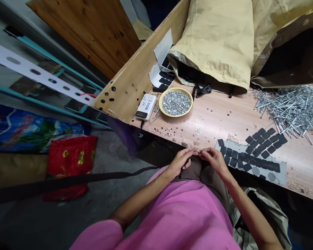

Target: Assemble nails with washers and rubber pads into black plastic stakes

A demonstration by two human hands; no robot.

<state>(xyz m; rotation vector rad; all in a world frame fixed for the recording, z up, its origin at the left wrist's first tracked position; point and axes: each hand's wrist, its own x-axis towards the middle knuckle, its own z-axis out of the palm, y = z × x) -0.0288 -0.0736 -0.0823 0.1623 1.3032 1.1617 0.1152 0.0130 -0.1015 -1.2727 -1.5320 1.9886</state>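
Observation:
Just off the front edge of the table, my two hands meet over my lap. My left hand [181, 161] is closed, and a thin metal rod [194, 149], like those in the pile at the right, sticks out at its fingertips. A dark piece [181, 171] shows under its palm; whether the hand grips it I cannot tell. My right hand [213, 158] pinches something small and dark against the left fingertips, too small to name. A yellow bowl [161, 107] full of small metal pieces stands on the table beyond them. Small rings [197, 127] lie scattered nearer.
Long metal screws or pins [297, 109] are heaped at the right. Black rounded pads [258, 161] lie on a grey sheet [283, 173] by the edge. A white device [146, 106] sits left of the bowl. Large paper sacks [219, 41] lie behind; a wooden board [135, 80] borders the left.

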